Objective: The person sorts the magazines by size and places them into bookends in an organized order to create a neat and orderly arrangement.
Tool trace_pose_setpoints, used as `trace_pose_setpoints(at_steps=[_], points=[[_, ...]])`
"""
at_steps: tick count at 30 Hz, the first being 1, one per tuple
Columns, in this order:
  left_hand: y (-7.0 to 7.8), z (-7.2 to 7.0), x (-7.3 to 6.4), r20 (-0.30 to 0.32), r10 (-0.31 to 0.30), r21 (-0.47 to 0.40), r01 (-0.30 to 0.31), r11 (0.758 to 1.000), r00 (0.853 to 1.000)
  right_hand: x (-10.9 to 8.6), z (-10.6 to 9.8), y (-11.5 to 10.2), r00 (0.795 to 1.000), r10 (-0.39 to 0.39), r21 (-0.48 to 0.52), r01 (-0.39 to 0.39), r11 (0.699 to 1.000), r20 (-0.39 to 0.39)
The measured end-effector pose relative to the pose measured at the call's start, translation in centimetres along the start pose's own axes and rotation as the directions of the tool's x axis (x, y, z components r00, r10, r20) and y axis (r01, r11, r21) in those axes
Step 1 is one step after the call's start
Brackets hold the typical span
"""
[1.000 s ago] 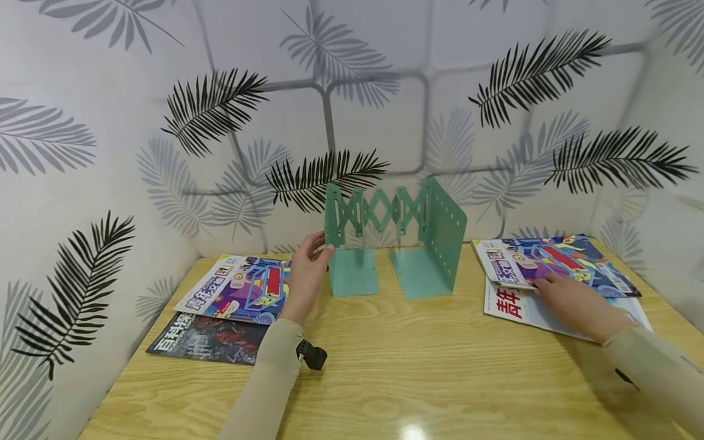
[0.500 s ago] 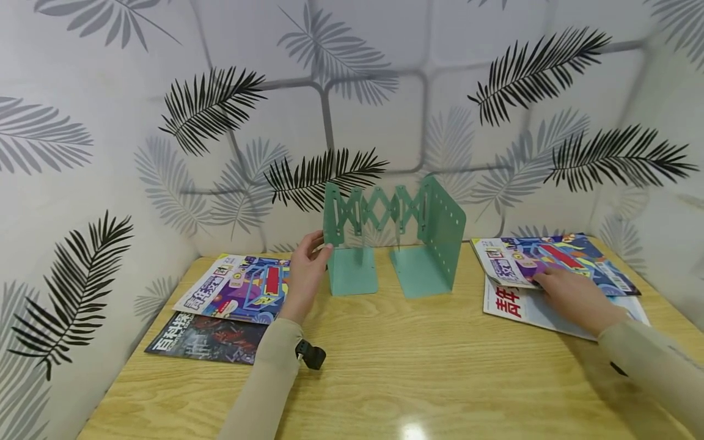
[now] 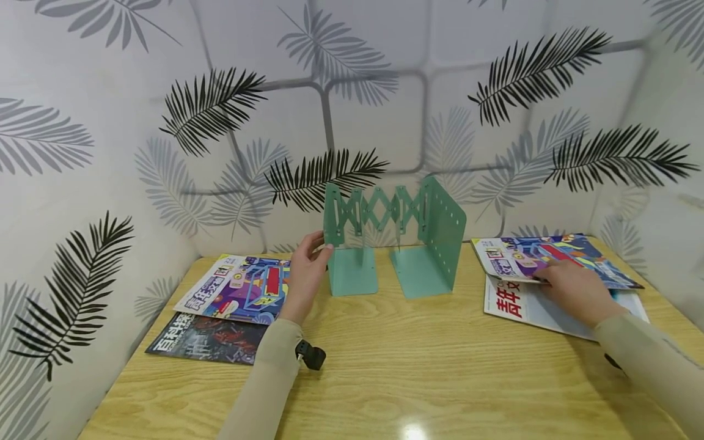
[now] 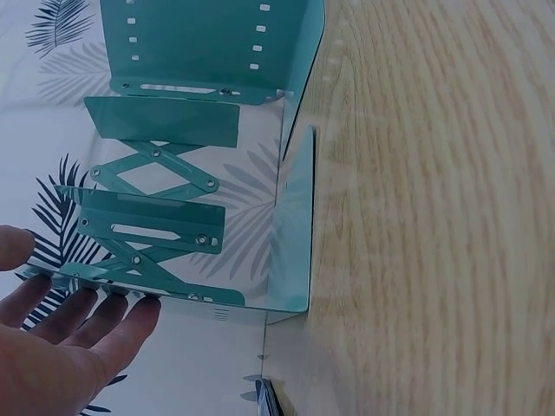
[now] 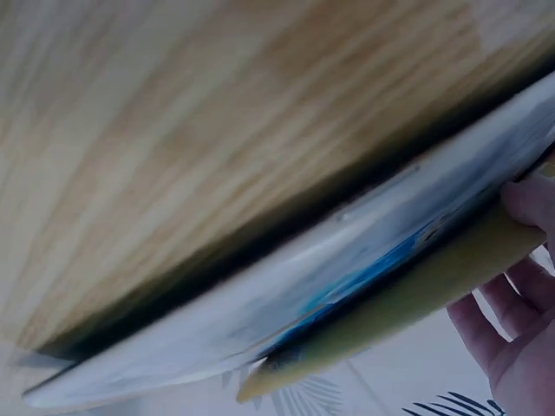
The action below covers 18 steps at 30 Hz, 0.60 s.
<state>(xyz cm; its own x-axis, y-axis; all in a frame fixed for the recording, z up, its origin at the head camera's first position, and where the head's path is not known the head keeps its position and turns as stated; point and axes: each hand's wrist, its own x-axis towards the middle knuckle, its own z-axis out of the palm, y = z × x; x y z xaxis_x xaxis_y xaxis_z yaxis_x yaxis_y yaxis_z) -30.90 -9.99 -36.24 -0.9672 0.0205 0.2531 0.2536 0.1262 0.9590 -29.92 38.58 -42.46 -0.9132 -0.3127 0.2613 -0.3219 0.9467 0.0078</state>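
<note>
A green metal expandable bookend (image 3: 444,235) stands upright at the back of the table, its crossed lattice joining two end plates. My left hand (image 3: 308,272) holds the edge of its left plate. In the left wrist view, the left fingers (image 4: 130,334) touch the plate's outer face, with the thumb on the other side. To the right, my right hand (image 3: 577,290) pinches the near edge of a colourful magazine (image 3: 511,256). That edge is raised off a white magazine (image 3: 508,300) with red characters. In the right wrist view, the right thumb (image 5: 527,204) lies in the gap between both magazines.
On the table's left lies another colourful magazine (image 3: 220,287), overlapping a dark magazine (image 3: 206,339). The left forearm passes close beside them. A leaf-patterned wall (image 3: 379,134) rises directly behind the wooden table (image 3: 418,366).
My right hand has shifted slightly up and inward, lifting the near edge of the colourful magazine a little. The left hand and the bookend stay in place.
</note>
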Motion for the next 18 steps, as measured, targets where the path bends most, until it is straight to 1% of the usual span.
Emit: trace_pose_setpoints(at_steps=[6, 14, 18], points=[[-3.1, -0.1, 1.5, -0.02, 0.023, 0.007, -0.023, 1.0, 1.0, 0.1, 0.0, 0.0, 0.998, 0.057, 0.035, -0.057, 0.998, 0.002], [-3.0, -0.2, 1.5, -0.018, 0.025, 0.005, -0.025, 1.0, 1.0, 0.2, -0.4, -0.1, 0.997, 0.079, 0.052, -0.078, 0.996, -0.012], [-3.0, -0.2, 1.5, -0.018, 0.018, 0.005, -0.018, 1.0, 1.0, 0.1, -0.3, -0.2, 0.994, 0.108, 0.063, -0.107, 0.992, -0.016]])
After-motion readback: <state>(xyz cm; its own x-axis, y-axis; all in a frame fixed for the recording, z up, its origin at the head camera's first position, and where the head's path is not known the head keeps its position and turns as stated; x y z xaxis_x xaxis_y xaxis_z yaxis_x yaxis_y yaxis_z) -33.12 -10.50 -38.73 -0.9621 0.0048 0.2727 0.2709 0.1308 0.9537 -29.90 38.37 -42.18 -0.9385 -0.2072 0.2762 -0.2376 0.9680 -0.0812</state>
